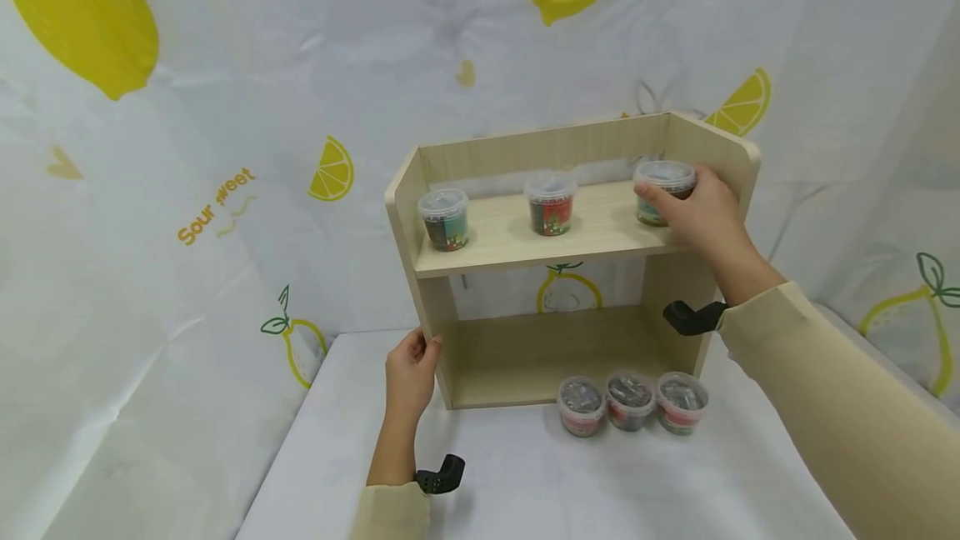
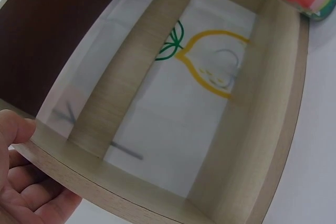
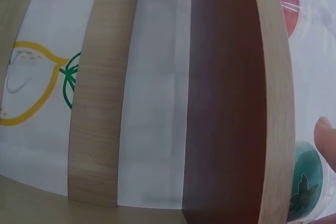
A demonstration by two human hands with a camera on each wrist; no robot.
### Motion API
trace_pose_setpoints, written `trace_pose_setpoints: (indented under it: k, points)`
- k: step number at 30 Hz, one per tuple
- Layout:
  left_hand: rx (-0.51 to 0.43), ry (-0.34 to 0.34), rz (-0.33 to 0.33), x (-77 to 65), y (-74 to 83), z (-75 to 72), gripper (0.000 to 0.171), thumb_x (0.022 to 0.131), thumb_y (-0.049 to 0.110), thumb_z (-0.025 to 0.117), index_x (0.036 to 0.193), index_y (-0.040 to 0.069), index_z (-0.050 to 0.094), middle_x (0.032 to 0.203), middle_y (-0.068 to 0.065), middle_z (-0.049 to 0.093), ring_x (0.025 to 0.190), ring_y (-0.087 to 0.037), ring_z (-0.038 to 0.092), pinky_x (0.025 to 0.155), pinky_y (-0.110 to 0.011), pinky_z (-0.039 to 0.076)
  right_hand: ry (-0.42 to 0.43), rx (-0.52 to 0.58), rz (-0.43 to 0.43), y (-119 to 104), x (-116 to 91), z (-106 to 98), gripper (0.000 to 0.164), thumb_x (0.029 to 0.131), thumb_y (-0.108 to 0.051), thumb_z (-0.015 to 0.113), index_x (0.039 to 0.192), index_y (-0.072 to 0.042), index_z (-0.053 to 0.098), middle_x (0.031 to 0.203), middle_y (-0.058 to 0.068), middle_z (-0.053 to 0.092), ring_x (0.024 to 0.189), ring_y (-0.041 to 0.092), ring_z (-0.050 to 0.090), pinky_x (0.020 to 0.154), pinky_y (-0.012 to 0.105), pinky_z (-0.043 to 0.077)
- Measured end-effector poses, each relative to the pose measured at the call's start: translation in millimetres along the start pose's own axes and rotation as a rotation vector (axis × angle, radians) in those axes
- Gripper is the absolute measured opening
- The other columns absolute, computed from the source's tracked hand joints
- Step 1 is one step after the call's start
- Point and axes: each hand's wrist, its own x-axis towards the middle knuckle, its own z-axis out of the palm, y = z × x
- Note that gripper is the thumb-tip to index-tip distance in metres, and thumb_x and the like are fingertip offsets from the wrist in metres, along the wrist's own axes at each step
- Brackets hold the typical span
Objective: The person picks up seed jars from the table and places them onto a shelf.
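A pale wooden two-tier shelf (image 1: 555,348) stands on the white table. My right hand (image 1: 705,211) grips a small clear-lidded tub (image 1: 665,173) at the right end of its upper board. Part of that tub (image 3: 306,184) and my thumb show at the edge of the right wrist view. My left hand (image 1: 412,369) holds the front edge of the left side panel, thumb inside and fingers curled outside in the left wrist view. Two more tubs sit on the upper board: a teal and dark one (image 1: 446,223) at the left, a red and dark one (image 1: 551,211) mid-board.
Three lidded tubs stand in a row on the table by the shelf's front right: a left one (image 1: 581,411), a middle one (image 1: 629,402) and a right one (image 1: 680,407). A white lemon-print cloth (image 1: 262,107) hangs behind.
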Motion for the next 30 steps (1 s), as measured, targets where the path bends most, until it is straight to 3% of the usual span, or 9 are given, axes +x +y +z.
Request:
trace_pose_setpoints:
  k: [6, 8, 10, 13, 16, 19, 23, 26, 30]
  points:
    - [-0.012, 0.008, -0.014, 0.8, -2.1, -0.9, 0.034, 0.097, 0.006, 0.059, 0.125, -0.011, 0.060, 0.120, -0.026, 0.066, 0.112, -0.032, 0.066, 0.092, -0.038, 0.056, 0.040, 0.037, -0.042, 2.8, -6.1, 3.5, 0.092, 0.080, -0.075, 0.057, 0.132, -0.001, 0.041, 0.128, 0.021, 0.047, 0.107, 0.033, 0.043, 0.085, 0.047, 0.041]
    - [-0.016, 0.009, -0.011, 2.3, -2.7, -0.5, 0.033, 0.097, 0.006, 0.059, 0.125, -0.011, 0.060, 0.119, -0.025, 0.067, 0.112, -0.032, 0.066, 0.092, -0.038, 0.057, 0.037, 0.089, -0.056, 4.9, -12.9, 3.1, 0.087, 0.082, -0.072, 0.059, 0.138, -0.009, 0.041, 0.141, 0.017, 0.045, 0.120, 0.031, 0.044, 0.094, 0.045, 0.042]
    - [-0.016, 0.009, -0.003, 3.4, -3.9, 0.2, 0.032, 0.097, 0.006, 0.059, 0.124, -0.011, 0.060, 0.119, -0.025, 0.067, 0.112, -0.033, 0.066, 0.091, -0.038, 0.057, 0.043, 0.169, -0.060, 7.9, -24.2, 3.6, 0.086, 0.085, -0.066, 0.061, 0.150, -0.016, 0.034, 0.157, 0.013, 0.033, 0.139, 0.027, 0.036, 0.110, 0.043, 0.038]
    - [-0.018, 0.011, -0.002, 6.1, -8.4, 1.4, 0.032, 0.097, 0.006, 0.059, 0.124, -0.011, 0.061, 0.119, -0.025, 0.067, 0.112, -0.032, 0.066, 0.091, -0.037, 0.057, 0.106, 0.324, -0.056, 16.0, -48.4, 10.9, 0.090, 0.090, -0.051, 0.064, 0.159, -0.017, 0.016, 0.165, 0.005, 0.009, 0.152, 0.021, 0.011, 0.124, 0.039, 0.017]
    - [-0.018, 0.011, -0.006, 12.1, -23.5, 4.1, 0.033, 0.097, 0.008, 0.059, 0.126, -0.009, 0.060, 0.120, -0.024, 0.067, 0.112, -0.032, 0.066, 0.091, -0.036, 0.057, 0.260, 0.443, -0.090, 29.8, -76.1, 30.2, 0.086, 0.091, -0.031, 0.070, 0.158, -0.015, 0.018, 0.164, 0.006, 0.018, 0.150, 0.014, 0.019, 0.121, 0.025, 0.019]
    - [-0.033, 0.015, -0.006, 18.3, -39.8, 6.4, 0.035, 0.097, 0.012, 0.060, 0.127, -0.006, 0.061, 0.121, -0.021, 0.067, 0.113, -0.028, 0.066, 0.092, -0.036, 0.056, 0.343, 0.494, -0.150, 48.0, -100.2, 58.2, 0.082, 0.087, -0.014, 0.075, 0.155, -0.011, 0.028, 0.160, 0.009, 0.030, 0.147, 0.014, 0.028, 0.117, 0.017, 0.024]
    - [-0.044, 0.023, 0.013, 18.7, -45.8, 7.6, 0.036, 0.097, 0.015, 0.061, 0.127, -0.004, 0.061, 0.122, -0.021, 0.067, 0.113, -0.028, 0.066, 0.091, -0.033, 0.057, 0.219, 0.394, -0.214, 76.2, -120.1, 97.7, 0.083, 0.083, -0.008, 0.079, 0.152, -0.006, 0.033, 0.153, 0.016, 0.041, 0.143, 0.024, 0.037, 0.112, 0.011, 0.030]
    - [-0.046, 0.019, 0.019, 18.5, -46.9, 7.9, 0.037, 0.098, 0.015, 0.060, 0.128, -0.006, 0.060, 0.122, -0.023, 0.066, 0.113, -0.029, 0.066, 0.091, -0.033, 0.057, 0.047, 0.183, -0.271, 97.2, -124.2, 121.2, 0.082, 0.083, -0.019, 0.081, 0.150, -0.005, 0.036, 0.150, 0.020, 0.044, 0.137, 0.038, 0.042, 0.112, 0.033, 0.042]
    - [-0.042, 0.024, 0.023, 19.6, -46.4, 6.9, 0.036, 0.097, 0.015, 0.061, 0.126, -0.005, 0.062, 0.121, -0.022, 0.067, 0.112, -0.028, 0.067, 0.090, -0.033, 0.057, -0.187, -0.039, -0.349, 114.7, -122.3, 142.0, 0.085, 0.081, -0.035, 0.081, 0.148, -0.004, 0.039, 0.148, 0.024, 0.044, 0.132, 0.049, 0.042, 0.100, 0.065, 0.042]
